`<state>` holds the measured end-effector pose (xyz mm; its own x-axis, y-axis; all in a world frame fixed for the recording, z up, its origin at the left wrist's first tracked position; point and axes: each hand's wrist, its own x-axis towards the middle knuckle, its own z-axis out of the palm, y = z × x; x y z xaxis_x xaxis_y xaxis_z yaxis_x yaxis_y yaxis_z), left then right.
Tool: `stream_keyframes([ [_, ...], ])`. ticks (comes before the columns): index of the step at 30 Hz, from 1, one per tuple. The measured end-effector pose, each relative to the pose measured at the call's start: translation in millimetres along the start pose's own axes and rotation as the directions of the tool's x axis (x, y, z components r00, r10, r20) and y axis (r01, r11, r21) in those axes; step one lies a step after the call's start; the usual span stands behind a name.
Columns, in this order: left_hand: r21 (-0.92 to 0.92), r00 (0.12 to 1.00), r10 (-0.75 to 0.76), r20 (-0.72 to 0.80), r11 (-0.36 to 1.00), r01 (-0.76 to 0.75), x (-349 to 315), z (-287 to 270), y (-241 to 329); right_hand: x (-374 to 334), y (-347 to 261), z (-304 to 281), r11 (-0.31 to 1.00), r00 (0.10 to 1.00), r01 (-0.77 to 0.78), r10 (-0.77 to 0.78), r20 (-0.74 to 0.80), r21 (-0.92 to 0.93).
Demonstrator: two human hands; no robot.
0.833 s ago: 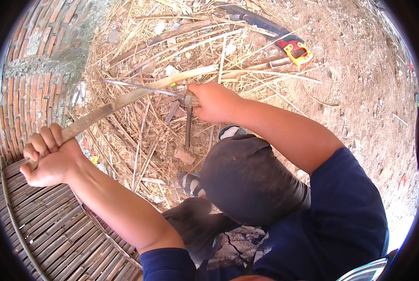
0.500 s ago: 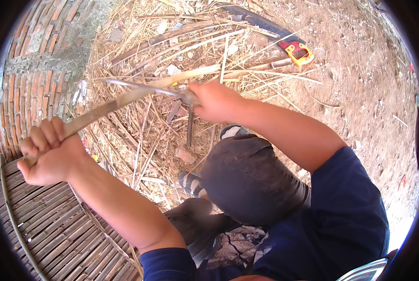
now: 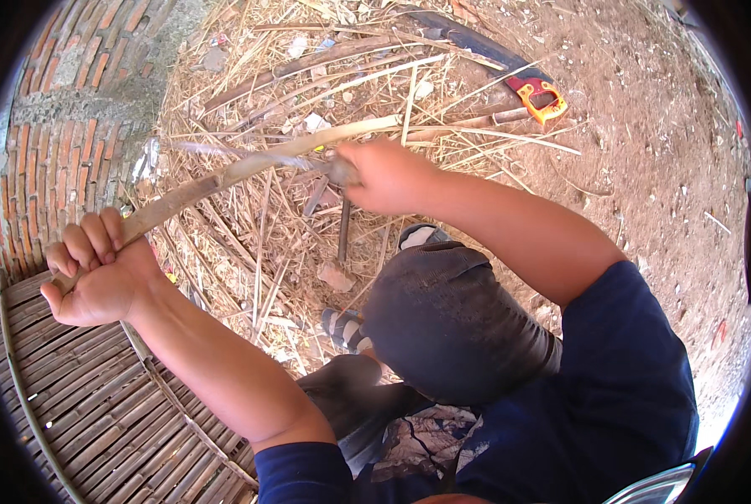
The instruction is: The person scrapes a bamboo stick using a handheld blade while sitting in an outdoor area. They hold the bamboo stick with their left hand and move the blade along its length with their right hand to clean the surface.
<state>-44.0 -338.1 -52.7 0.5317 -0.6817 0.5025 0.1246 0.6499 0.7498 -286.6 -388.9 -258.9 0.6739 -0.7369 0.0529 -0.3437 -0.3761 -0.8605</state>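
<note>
As a pale, gently curving bamboo strip is stretching from the left of the frame to its upper centre, its smooth surface is shading from brown near the lower end to cream at the tip. A long-bladed knife, its narrow metal blade blurring, is crossing the strip left of the upper centre; whether the edge is touching the bamboo, the view is not making clear.

At the left of the frame, the left hand is closing its fingers around the strip's lower end, palm turning upward, the forearm slanting in from the bottom. Near the upper centre, the right hand is gripping the knife in a fist, its arm reaching across from the right. Just below that fist, a thin dark rod is pointing toward a reddish broken lump.

Straw-like shavings are covering the ground around the work, while bare brown soil is filling the right side. A handsaw with a red-and-yellow handle is lying at the upper right, a weathered brick wall is occupying the upper left, and a slatted bamboo platform is spreading across the lower left.
</note>
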Motion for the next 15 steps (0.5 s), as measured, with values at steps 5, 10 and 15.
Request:
stream_keyframes([
  [5,0.061,0.993,0.027,-0.117,0.998,-0.02,-3,-13,1,-3,61,0,0.911,0.921,-0.336,0.371,0.12,-0.239],
  [10,-0.021,0.999,-0.007,0.047,1.0,0.008,-11,-1,1,-5,91,-5,0.915,0.924,-0.373,0.381,0.023,-0.154],
  [15,0.031,1.0,-0.004,0.025,1.0,0.004,-4,11,4,-9,14,-4,0.988,0.993,-0.112,0.106,0.053,0.109],
])
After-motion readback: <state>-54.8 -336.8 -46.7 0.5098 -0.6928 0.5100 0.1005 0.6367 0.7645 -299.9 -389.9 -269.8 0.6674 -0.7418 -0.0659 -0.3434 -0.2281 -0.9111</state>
